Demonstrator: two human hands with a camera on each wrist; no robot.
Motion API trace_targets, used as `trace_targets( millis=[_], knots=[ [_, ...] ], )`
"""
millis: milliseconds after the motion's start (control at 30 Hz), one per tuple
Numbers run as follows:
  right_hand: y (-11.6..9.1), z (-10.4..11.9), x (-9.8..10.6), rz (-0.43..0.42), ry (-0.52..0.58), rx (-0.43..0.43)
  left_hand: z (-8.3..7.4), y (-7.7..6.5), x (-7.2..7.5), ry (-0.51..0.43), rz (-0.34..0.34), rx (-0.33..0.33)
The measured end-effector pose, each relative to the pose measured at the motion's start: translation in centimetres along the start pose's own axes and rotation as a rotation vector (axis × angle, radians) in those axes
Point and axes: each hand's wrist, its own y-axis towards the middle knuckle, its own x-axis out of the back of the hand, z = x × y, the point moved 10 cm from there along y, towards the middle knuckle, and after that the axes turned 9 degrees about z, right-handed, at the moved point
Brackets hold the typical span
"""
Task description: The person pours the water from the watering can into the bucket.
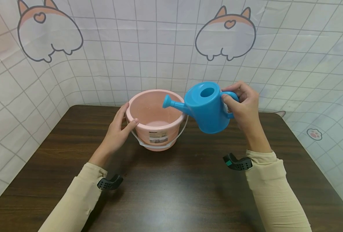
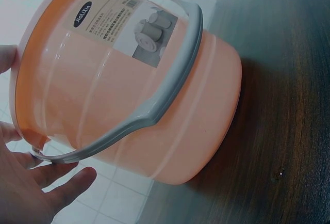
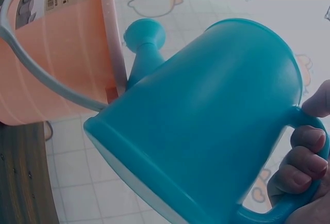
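A pink bucket (image 1: pixel 158 129) with a paper label stands upright on the dark table, its pale handle (image 2: pixel 170 87) hanging down along the front. My left hand (image 1: pixel 115 132) holds it at the left rim, thumb on the near edge and fingers along the outer side. In my right hand (image 1: pixel 245 102) is a blue watering can (image 1: pixel 209 111), gripped by its handle with the fingers curled through the loop. The can is raised off the table and leans left. Its spout (image 1: pixel 174 103) reaches over the bucket's right rim, the flared end above the opening.
The dark wooden table (image 1: pixel 165 193) spreads out in front of the bucket. Behind it hangs a white grid-patterned cloth (image 1: pixel 157 48) with cartoon animal prints. A black band (image 1: pixel 238 162) is on each sleeve. Small droplets (image 2: pixel 281 173) dot the table by the bucket.
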Motion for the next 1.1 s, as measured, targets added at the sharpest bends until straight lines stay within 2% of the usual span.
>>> trace_targets(
  millis=[567, 1100],
  knots=[
    [0.06, 0.12, -0.14, 0.011, -0.016, -0.027, -0.04, -0.03, 0.05, 0.006, -0.006, 0.0],
    [0.13, 0.3, -0.24, 0.022, -0.009, -0.003, 0.02, -0.01, 0.03, 0.002, -0.005, 0.0]
  ],
)
